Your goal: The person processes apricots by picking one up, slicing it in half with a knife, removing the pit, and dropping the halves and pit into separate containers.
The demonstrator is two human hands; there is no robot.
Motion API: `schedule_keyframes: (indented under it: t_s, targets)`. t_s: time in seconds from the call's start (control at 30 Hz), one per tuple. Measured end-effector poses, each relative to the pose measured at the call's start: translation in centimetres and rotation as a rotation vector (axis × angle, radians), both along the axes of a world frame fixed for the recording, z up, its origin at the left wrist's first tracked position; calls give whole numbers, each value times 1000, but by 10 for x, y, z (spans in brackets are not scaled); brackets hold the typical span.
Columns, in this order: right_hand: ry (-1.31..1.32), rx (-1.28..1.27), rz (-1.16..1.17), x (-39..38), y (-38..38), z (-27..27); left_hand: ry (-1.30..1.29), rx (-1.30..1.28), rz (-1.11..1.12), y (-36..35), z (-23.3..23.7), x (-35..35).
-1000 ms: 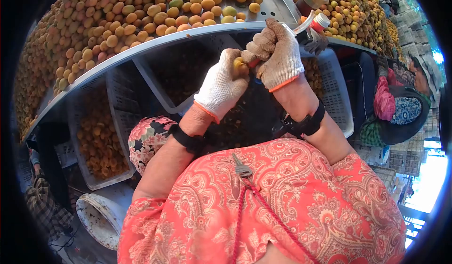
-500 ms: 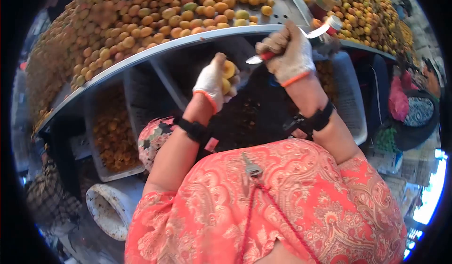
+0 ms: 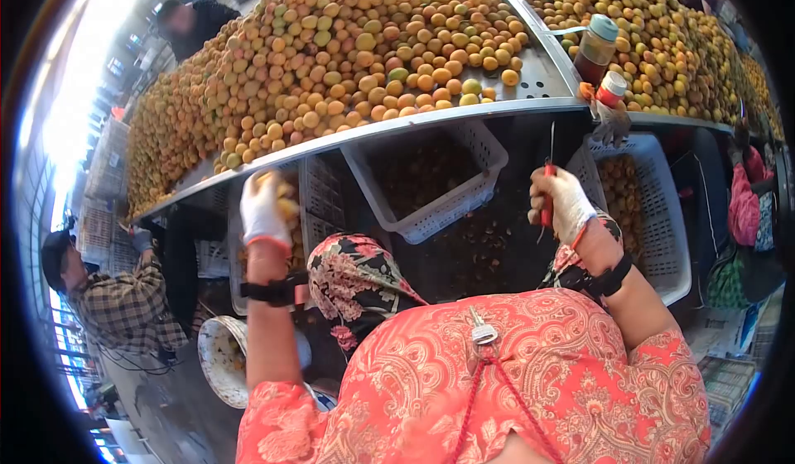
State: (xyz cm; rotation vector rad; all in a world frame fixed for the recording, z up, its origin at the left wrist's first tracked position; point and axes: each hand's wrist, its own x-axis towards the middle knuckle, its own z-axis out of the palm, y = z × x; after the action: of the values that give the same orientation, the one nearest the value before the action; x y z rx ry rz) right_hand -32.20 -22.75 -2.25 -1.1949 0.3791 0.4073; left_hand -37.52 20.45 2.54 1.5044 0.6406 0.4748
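Note:
My left hand (image 3: pixel 265 213), in a white glove and blurred by motion, is over the left crate (image 3: pixel 238 286) of cut apricots. Yellow apricot halves (image 3: pixel 287 205) show at its fingers, which look closed around them. My right hand (image 3: pixel 566 202), also gloved, grips a knife (image 3: pixel 547 195) by its red handle, the thin blade pointing up toward the table rim. It is between the middle crate (image 3: pixel 414 230), which has dark contents, and the right crate (image 3: pixel 667 240) of apricot pieces.
Whole apricots (image 3: pixel 331 67) are heaped on a metal-rimmed table (image 3: pixel 364 135). A teal-lidded bottle (image 3: pixel 595 50), a small white-capped bottle (image 3: pixel 612 90) and a dark glove (image 3: pixel 611 123) are at the rim. A white bucket (image 3: pixel 217 365) stands lower left. A person in a checked shirt (image 3: pixel 124 307) is at the left.
My left hand has moved left with the apricot halves, from the middle to above the left crate. My right hand has lowered, and the knife now points up. The view has shifted.

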Motion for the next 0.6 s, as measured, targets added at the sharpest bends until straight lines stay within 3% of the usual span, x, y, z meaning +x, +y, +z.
schedule_keyframes:
  t_s: [0.03, 0.07, 0.1, 0.17, 0.23, 0.33, 0.4, 0.43, 0.6]
  targets:
    - [39, -19, 23, -6, -4, -4, 51, 133, 54, 37, -9, -7]
    - [108, 3, 24, -11, -8, -9, 168, 585, 175, 79, -29, -10]
    - [120, 13, 29, -13, -13, -17, 510, 978, 248, 102, -23, -17]
    - [203, 24, 99, -11, -19, -36, 603, 1366, 317, 99, 5, -15]
    - [218, 30, 106, -12, -18, -44, 310, 1306, 294, 96, 21, 18]
    - [234, 68, 183, -8, -14, -49, 50, 940, -137, 36, 39, 88]
    - [255, 58, 200, -4, -12, -60, 162, 914, -347, -25, 50, 132]
    - [257, 55, 206, -3, -11, -63, 173, 1020, -437, -44, 47, 155]
    - [350, 88, 172, 9, -18, -82, 214, 1272, -657, -89, -5, 257]
